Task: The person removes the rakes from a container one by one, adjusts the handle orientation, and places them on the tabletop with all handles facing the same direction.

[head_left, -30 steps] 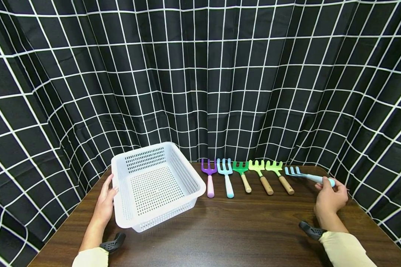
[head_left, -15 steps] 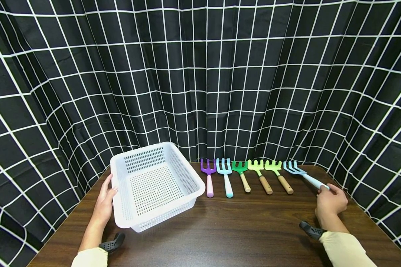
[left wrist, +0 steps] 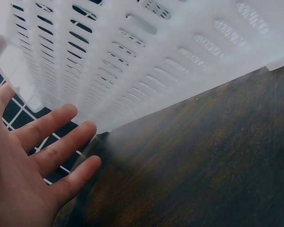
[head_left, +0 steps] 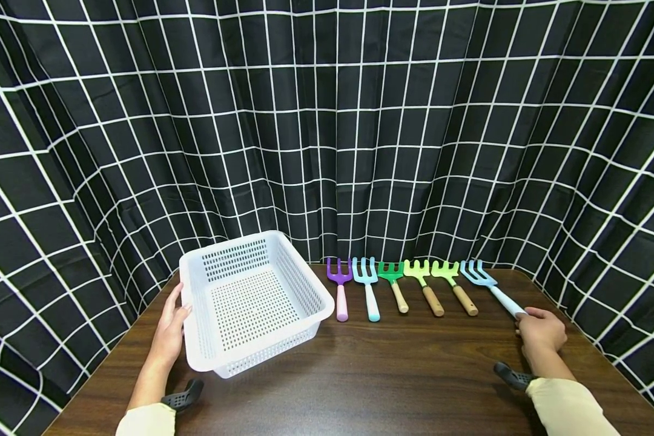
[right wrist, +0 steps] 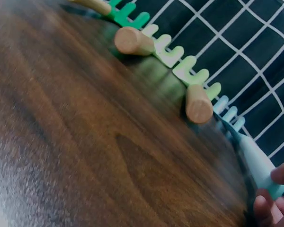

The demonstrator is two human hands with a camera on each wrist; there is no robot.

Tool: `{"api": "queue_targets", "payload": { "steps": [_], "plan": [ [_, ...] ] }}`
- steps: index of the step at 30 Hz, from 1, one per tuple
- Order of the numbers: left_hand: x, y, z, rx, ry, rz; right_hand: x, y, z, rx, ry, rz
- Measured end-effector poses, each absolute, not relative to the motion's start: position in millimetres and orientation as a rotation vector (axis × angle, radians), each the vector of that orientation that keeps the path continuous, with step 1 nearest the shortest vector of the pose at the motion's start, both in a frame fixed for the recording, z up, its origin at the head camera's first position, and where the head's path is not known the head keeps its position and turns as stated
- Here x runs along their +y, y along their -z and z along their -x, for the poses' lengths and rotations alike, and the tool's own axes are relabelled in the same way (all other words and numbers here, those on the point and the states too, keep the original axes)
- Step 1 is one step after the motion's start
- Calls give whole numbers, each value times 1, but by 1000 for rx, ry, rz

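At the far right of the row, a light blue garden hand rake (head_left: 496, 293) lies with its tines toward the curtain. My right hand (head_left: 542, 332) pinches the turquoise end of its handle (right wrist: 259, 163), with thumb and fingertips on both sides in the right wrist view. On the left, a white perforated plastic basket (head_left: 256, 350) stands on the table. My left hand (head_left: 168, 332) rests against its left rim, thumb and forefinger touching the edge. Several fingers (left wrist: 68, 149) of that hand are straight and spread below the basket's wall in the left wrist view.
Between basket and blue rake lie more hand rakes in a row: purple with pink handle (head_left: 341, 297), light blue (head_left: 369, 293), dark green (head_left: 396, 290), and two lime green ones with wooden handles (head_left: 432, 300) (head_left: 463, 298). A black grid-patterned curtain (head_left: 327, 151) surrounds the wooden table (head_left: 370, 381).
My right hand has swung the light blue rake's handle end toward me, turning it from nearly sideways to slanted, its tines now on the table beside the row. The left hand stays put.
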State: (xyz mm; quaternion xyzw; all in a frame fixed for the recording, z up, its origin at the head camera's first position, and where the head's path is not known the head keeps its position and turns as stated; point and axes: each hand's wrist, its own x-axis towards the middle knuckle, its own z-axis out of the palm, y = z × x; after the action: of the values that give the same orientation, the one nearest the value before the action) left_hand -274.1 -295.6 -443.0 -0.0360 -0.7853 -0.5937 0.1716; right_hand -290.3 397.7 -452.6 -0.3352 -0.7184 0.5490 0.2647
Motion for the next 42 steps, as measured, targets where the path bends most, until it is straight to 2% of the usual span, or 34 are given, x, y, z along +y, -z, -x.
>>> {"api": "queue_targets", "payload": {
  "steps": [10,28,42],
  "plan": [
    [-296,443,274,-2236,1678,92,400,452,289,-2150,-1297,873],
    [-296,442,273,-2237,1677,101,399,453,286,-2223,-1241,823],
    [-296,443,274,-2239,1670,110,404,456,286,-2130,-1380,839]
  ]
}}
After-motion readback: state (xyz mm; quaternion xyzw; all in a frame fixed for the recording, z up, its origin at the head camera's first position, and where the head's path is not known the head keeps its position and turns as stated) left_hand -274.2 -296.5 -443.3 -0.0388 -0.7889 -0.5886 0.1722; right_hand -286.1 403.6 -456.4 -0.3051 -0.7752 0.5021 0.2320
